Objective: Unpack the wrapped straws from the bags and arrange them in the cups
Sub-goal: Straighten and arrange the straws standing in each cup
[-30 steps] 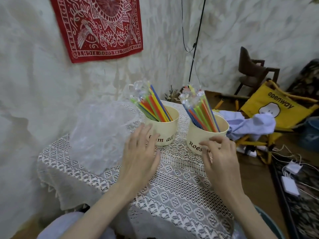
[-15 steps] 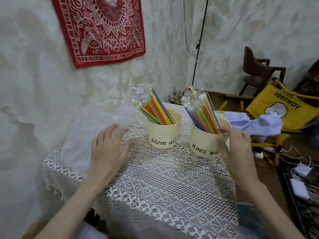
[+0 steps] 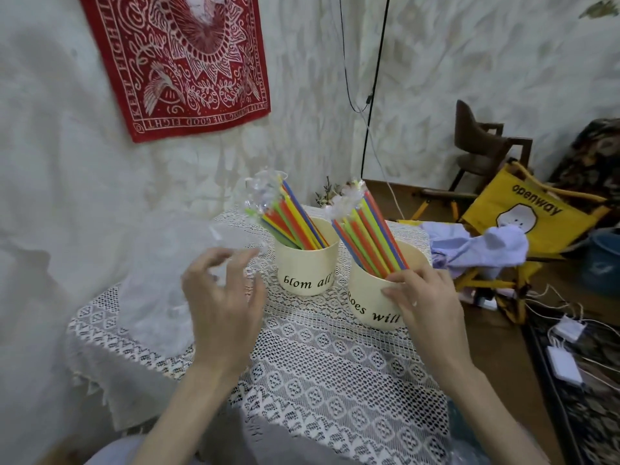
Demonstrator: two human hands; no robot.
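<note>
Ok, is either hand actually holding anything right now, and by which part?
The right hand touches the right cup, fingers on its rim and near side beside the straws. The left hand holds nothing, hovering with fingers spread beside the clear plastic bag.

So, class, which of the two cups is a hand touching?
The cup lettered "will", on the right: the right hand rests against its side. The "blom all" cup stands untouched.
</note>
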